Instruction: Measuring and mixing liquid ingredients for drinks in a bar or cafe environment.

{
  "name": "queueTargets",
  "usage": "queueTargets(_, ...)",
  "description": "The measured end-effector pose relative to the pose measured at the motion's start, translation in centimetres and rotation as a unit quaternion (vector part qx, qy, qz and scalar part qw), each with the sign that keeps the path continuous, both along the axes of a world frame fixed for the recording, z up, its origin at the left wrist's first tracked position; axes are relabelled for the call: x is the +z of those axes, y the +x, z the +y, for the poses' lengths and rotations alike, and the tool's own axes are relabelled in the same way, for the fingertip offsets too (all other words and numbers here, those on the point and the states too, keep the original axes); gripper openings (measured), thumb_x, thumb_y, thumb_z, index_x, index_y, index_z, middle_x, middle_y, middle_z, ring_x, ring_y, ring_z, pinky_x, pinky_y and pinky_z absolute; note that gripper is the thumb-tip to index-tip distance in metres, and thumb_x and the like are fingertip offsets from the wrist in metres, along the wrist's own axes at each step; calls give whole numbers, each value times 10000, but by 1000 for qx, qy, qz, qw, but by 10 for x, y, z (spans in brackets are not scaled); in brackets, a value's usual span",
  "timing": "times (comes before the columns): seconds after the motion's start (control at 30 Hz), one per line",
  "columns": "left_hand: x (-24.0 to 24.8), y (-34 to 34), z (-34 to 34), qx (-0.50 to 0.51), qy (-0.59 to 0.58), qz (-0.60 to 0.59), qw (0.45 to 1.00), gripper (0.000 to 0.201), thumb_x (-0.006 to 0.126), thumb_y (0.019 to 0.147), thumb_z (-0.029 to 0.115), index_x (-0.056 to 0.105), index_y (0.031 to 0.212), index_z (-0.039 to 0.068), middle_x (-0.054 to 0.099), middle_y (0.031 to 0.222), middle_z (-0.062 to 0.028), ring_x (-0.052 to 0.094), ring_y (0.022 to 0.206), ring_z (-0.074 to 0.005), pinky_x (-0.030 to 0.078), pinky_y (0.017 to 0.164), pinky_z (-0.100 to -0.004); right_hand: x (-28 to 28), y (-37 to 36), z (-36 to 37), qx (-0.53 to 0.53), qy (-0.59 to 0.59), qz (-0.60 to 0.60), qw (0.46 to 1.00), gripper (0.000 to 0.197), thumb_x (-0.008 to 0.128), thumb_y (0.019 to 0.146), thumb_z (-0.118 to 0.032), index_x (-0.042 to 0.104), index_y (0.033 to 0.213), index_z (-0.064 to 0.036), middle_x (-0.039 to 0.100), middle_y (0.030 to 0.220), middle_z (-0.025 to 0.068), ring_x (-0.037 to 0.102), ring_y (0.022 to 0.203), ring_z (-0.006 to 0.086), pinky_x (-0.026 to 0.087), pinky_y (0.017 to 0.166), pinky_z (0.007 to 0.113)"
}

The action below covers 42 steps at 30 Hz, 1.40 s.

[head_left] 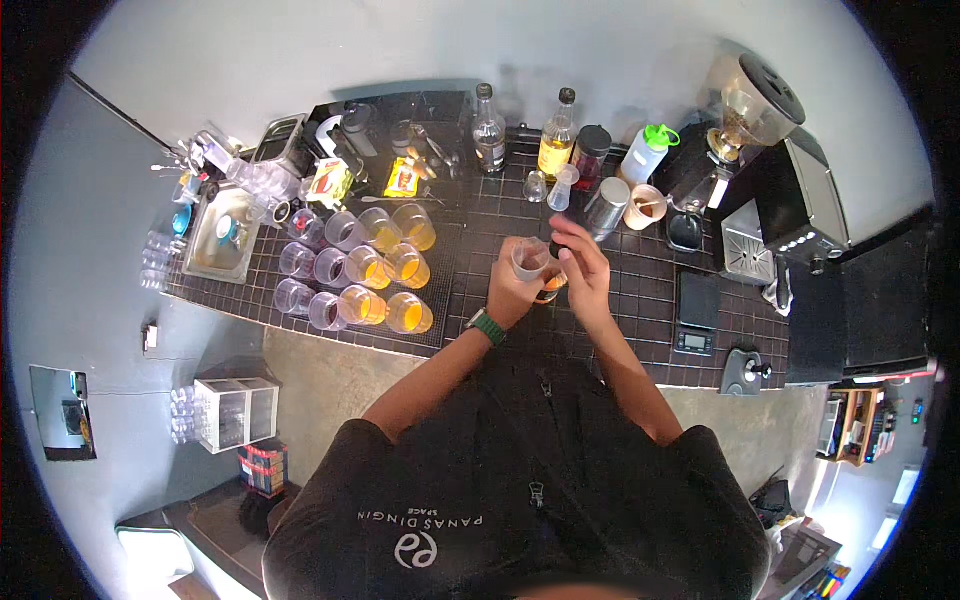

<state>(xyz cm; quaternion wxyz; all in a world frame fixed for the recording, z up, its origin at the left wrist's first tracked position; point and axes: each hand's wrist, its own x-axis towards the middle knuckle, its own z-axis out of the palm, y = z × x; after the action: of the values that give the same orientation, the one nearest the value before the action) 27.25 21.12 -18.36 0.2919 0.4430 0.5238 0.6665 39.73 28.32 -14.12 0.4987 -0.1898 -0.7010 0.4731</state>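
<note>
1. One clear cup (530, 260) sits clasped in the left hand (512, 292), the nearer, at one o'clock from its palm, long axis seemingly near upright.
2. Right hand (588, 272), fingers bent, is at three o'clock from it; its grip cannot be told.
3. Orange-filled cups (408, 314) stand at nine o'clock.

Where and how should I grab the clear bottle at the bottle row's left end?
Take the bottle from the front, probably around its body, below the narrow neck: it stands upright, the wider body suits a wrapped hand, its front shows unblocked, and the small cups sit off to the right.
</note>
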Motion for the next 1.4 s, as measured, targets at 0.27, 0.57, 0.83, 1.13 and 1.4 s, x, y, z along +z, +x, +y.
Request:
queueTargets(0.27, -1, 0, 0, 26, -25, -4, 999, 419, 808, 827, 123, 546, 1136, 15, 712, 1033, -118, 696, 951, -168, 561, 801, -318, 0, -4, 0, 4, -22, 33, 999, 257, 703, 880, 31, 661, 1134, 37, 567, 1259, 146, 597, 1173, 246, 494, 989, 340)
queueTargets(0.57, -12, -3, 3, 10, -12, 21, 1000, 399, 778, 828, 81, 533, 1138, 21, 706, 1029, -119, 703, 959, -180, 560, 812, -330, -11, -1, 0, -36, -56, -23, 998, 249, 653, 908, 33, 660, 1157, 37, 561, 1280, 116, 582, 1188, 230, 467, 1007, 326)
queueTargets(0.83, -9, -2, 6, -7, 1, -11, 1000, 409, 784, 825, 82, 532, 1141, 23, 704, 1015, -101, 694, 926, -159, 558, 802, -324, -12, -2, 1, -27, -38, -14, 999, 294, 684, 905, -8, 637, 1194, 20, 543, 1089, 77, 598, 1098, 210, 466, 997, 342)
queueTargets(1.13, 0, -3, 3, -15, -35, -13, 999, 414, 787, 835, 44, 499, 1132, 40, 628, 1005, -43, 616, 926, -102, 518, 796, -283, -7, 1, -4, 65, -215, 55, 973, 348, 666, 896, 54, 614, 1239, 21, 588, 1350, 159, 593, 1181, 194, 496, 973, 316)
queueTargets(1.4, -1, -6, 1, -17, -19, -24, 999, 400, 791, 849, 77, 504, 1125, 35, 638, 996, -46, 624, 904, -107, 520, 786, -280, -9, -7, -3, -12, -52, -7, 999, 360, 707, 855, 73, 632, 1203, 24, 665, 1199, 135, 636, 1088, 187, 499, 959, 312)
